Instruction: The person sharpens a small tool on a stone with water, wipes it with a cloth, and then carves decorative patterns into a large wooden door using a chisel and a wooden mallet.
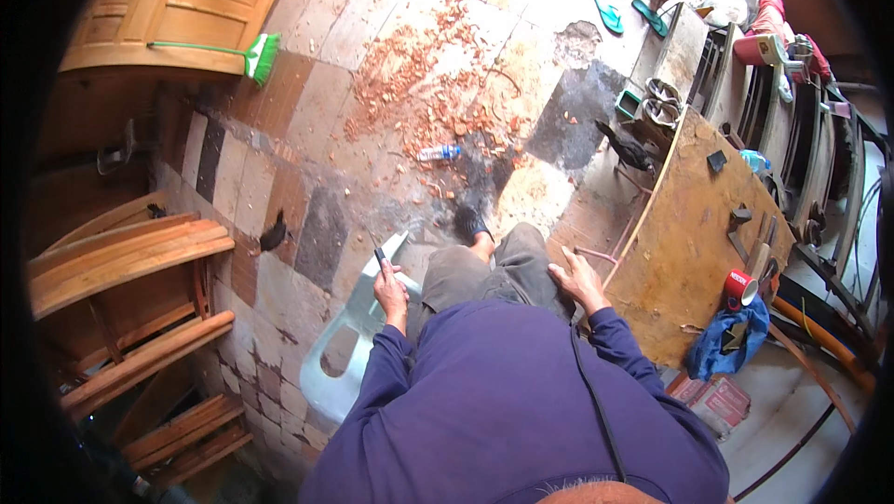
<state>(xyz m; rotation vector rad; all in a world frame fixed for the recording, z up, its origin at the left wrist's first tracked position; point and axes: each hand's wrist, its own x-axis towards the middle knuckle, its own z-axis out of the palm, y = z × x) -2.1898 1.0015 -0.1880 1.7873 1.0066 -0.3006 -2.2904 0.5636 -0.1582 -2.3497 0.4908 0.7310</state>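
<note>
My left hand [392, 290] is wrapped round a dark-handled tool with a slim metal tip [380, 254], held upright beside my left thigh. A pale blue plastic chair [331, 346] is just left of that hand. My right hand [579, 282] is by my right thigh with its fingers loosely apart and nothing visible in them. A pinkish metal rod [596, 255] is near its fingertips, and a worn wooden board [666, 271] lies to its right, bearing a red mug [739, 289], small tools [740, 225] and a blue cloth [712, 346].
Wood shavings [419, 76] and a plastic bottle [438, 152] litter the tiled floor ahead. A green broom [261, 57] leans on a wooden door [158, 1] at upper left. Wooden pieces [130, 262] fill the left side. Slippers [608, 13], slatted timber [773, 113] and clutter occupy the right.
</note>
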